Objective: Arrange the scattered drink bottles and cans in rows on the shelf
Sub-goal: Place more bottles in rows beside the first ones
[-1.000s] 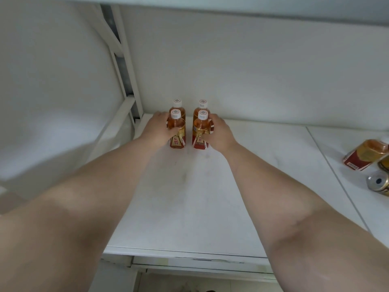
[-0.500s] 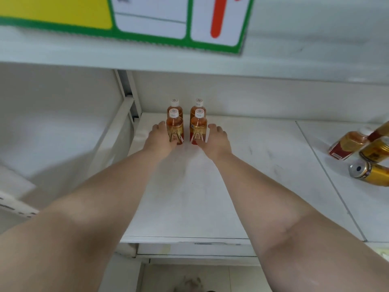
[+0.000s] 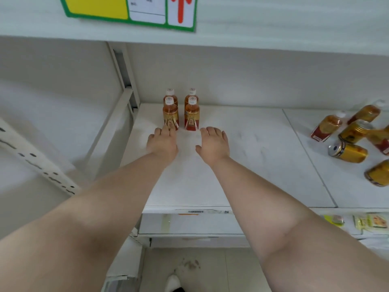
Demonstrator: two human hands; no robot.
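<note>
left grip: left hand (image 3: pixel 163 144) is open and flat, palm down, holding nothing; fingertips right at the base of the front-left bottle (image 3: pixel 170 115), can't tell if they actually touch
right grip: right hand (image 3: pixel 213 143) also open with fingers spread, empty, just short of the front-right bottle (image 3: pixel 192 115)
standing bottles: four in a 2x2 block straight ahead of both hands, all upright; back-left bottle (image 3: pixel 170 95) and back-right bottle (image 3: pixel 192 94) sit right behind the front pair, near the back wall
loose stuff: pile of tipped bottles and cans (image 3: pixel 353 131) way off to the right of the right hand, one gold can (image 3: pixel 348 152) lying on its side
shelf: white shelf (image 3: pixel 242 165), front edge runs under both forearms
left edge: upright post (image 3: pixel 124 70) just left of the block, so not much room that side
open room: lots of bare shelf between the right hand and the pile, plus bare shelf behind the hands toward the front edge
overhead: upper shelf with a yellow and green sign (image 3: pixel 130 11) above the hands
</note>
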